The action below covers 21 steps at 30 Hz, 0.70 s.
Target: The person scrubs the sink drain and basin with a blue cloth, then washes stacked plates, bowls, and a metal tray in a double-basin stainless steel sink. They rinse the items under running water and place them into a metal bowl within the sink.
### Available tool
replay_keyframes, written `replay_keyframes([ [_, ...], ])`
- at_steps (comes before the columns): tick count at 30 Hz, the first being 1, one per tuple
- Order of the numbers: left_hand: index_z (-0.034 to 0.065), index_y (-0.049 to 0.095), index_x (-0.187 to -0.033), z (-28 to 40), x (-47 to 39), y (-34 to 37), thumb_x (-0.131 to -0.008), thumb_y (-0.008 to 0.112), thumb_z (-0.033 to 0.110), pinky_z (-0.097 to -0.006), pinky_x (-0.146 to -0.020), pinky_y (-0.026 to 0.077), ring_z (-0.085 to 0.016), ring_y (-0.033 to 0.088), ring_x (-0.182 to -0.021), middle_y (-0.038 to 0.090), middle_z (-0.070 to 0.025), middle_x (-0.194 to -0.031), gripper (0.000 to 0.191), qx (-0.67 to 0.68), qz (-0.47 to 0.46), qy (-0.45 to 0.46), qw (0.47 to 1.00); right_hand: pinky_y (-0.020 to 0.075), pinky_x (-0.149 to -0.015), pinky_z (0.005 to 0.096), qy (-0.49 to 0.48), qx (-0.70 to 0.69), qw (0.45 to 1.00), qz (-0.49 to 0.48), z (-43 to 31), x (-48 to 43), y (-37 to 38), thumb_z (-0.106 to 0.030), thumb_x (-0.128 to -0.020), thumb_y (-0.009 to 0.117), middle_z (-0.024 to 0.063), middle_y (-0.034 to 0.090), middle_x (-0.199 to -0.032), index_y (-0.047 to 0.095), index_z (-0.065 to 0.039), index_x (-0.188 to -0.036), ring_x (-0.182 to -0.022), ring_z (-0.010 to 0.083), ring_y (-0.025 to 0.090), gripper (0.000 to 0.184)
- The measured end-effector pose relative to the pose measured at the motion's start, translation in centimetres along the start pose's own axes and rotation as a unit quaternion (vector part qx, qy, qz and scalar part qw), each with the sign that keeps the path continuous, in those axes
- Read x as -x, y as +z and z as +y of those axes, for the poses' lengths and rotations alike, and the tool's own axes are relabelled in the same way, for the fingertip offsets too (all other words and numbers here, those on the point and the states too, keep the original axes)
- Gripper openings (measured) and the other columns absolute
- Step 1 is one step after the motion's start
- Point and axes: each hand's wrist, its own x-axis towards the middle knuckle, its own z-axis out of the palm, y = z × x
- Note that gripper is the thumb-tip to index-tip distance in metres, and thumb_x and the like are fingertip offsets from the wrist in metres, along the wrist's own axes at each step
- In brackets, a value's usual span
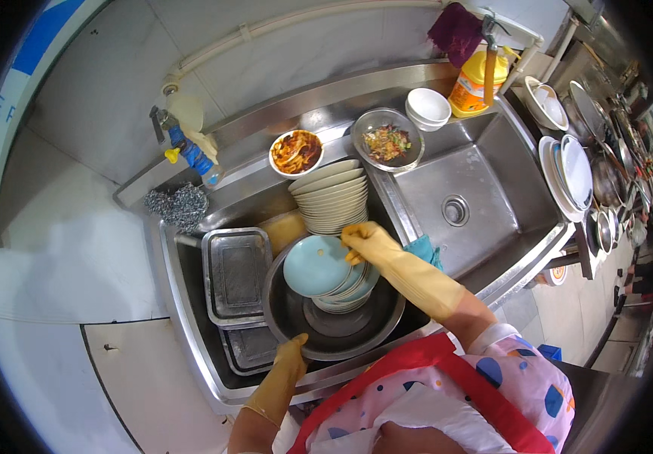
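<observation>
My right hand (367, 243), in a pale yellow rubber glove, pinches the right edge of a light blue plate (316, 267). That plate is tilted over a stack of similar plates (342, 306) in a round dark metal basin (326, 353). At the basin's lower left rim, my gloved left hand (292, 358) grips the edge, its thumb over the rim. Behind the basin rises a tall stack of cream-coloured dishes (332, 198). To its left lie rectangular metal trays (237, 275), one partly under another. All these stand in the left sink bowl.
The right sink bowl (445, 181) has a drain; a teal cloth (425, 251) hangs on the divider. Along the back ledge are a food bowl (296, 152), a scrap-filled strainer or bowl (388, 142), white bowls (428, 108) and a yellow jug (471, 91). Steel wool (177, 205) lies at left.
</observation>
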Motion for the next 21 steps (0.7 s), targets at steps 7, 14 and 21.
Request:
replay_keyframes([
  [7,-0.0051,0.058,-0.113,-0.2,-1.6,-0.7,-0.079,0.071,0.009,-0.0416,-0.079,0.055,-0.031,0.065,-0.094,0.062,-0.0179,-0.112,0.039,-0.015,-0.001,0.009,1.000,0.0544,-0.055,0.0296,-0.125,-0.146,0.927,0.321,-5.5,-2.2,-11.6,-0.031,-0.089,0.064,0.0125,0.062,-0.095,0.049,0.002,-0.121,-0.067,0.0222,0.067,0.048],
  [14,-0.0070,0.056,-0.114,3.9,2.1,-0.5,-0.082,0.070,0.012,-0.0429,-0.067,0.061,-0.031,0.067,-0.086,0.062,-0.0193,-0.109,0.040,-0.088,0.032,0.040,0.995,0.0551,-0.048,0.0277,-0.127,-0.158,0.945,0.258,-6.9,-4.5,-10.3,-0.021,-0.090,0.062,0.0142,0.062,-0.088,0.051,0.000,-0.100,-0.061,0.0235,0.067,0.026],
  [21,-0.0046,0.053,-0.115,5.0,6.0,0.9,-0.086,0.065,0.017,-0.0400,-0.060,0.063,-0.028,0.068,-0.079,0.064,-0.0187,-0.102,0.038,-0.136,0.001,0.063,0.989,0.0563,-0.056,0.0292,-0.130,-0.170,0.952,0.219,-6.3,-3.9,-9.8,-0.020,-0.090,0.061,0.0170,0.064,-0.097,0.050,0.001,-0.117,-0.070,0.0226,0.066,0.036],
])
